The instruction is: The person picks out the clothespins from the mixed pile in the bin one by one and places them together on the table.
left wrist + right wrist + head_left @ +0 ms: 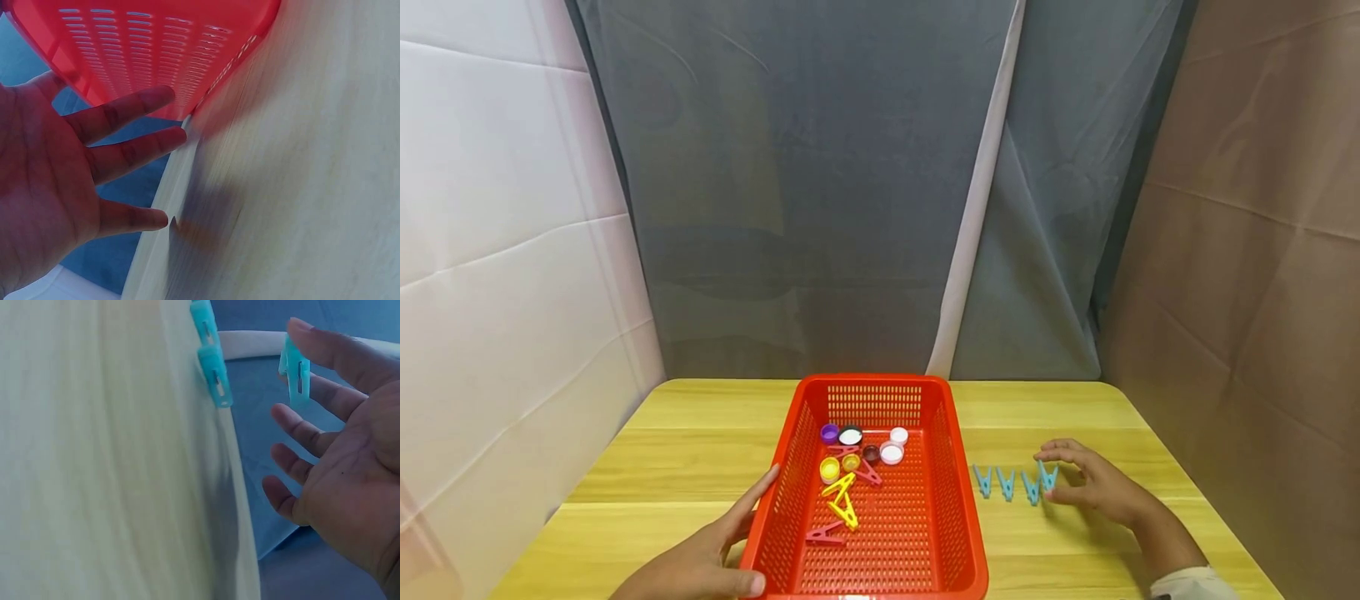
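Note:
My right hand [1093, 483] pinches a light-blue clothespin [1048, 476] between thumb and forefinger, while the other fingers lie loose. In the right wrist view this clothespin [297, 372] is raised off the table. Several like it stand in a row just left of it, such as a blue clothespin [983, 481] beside the basket. My left hand [700, 550] is at the left side of the red plastic basket [970, 550], thumb near the front corner and forefinger along the rim. The left wrist view shows its fingers [125, 153] straight and spread by the basket wall.
Inside the basket lie pink clothespins [826, 534], yellow clothespins [844, 510] and several small round lids, among them a purple lid [829, 433] and a white lid [891, 452]. The wooden table [625, 508] meets a grey curtain [850, 208] behind and cloth walls on both sides.

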### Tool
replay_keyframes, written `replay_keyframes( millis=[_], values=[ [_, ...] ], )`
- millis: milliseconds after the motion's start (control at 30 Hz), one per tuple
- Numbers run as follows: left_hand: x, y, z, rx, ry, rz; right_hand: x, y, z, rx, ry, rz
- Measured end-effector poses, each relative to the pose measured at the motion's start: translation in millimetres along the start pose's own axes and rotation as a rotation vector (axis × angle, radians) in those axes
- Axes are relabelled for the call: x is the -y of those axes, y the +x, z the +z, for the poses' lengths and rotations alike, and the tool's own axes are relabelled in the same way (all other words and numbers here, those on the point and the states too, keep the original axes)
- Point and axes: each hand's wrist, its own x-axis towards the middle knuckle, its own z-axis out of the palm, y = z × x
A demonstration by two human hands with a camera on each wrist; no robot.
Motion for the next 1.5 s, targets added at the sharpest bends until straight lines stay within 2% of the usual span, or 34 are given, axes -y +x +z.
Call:
replay_keyframes(
  millis=[200,267,500,900,1500],
  values=[
    [-0.2,0.2,0.5,0.001,0.006,0.004,-11.2,-1.4,1.1,0.061,0.104,0.015],
    [-0.6,0.3,0.7,0.002,0.003,0.004,-14.4,-2.3,1.1,0.066,0.103,0.014],
    [-1.2,-0.1,2.6,-0.002,-0.014,0.002,-22.0,-5.5,0.4,0.075,0.016,0.094],
    [0.7,1.0,0.2,-0.002,0.014,0.01,-22.7,-7.1,5.0,0.069,-0.036,0.146],
    [0.2,0.5,1.9,-0.016,0.029,0.011,-23.8,-6.2,6.2,0.065,-0.061,0.143]
  ],
)
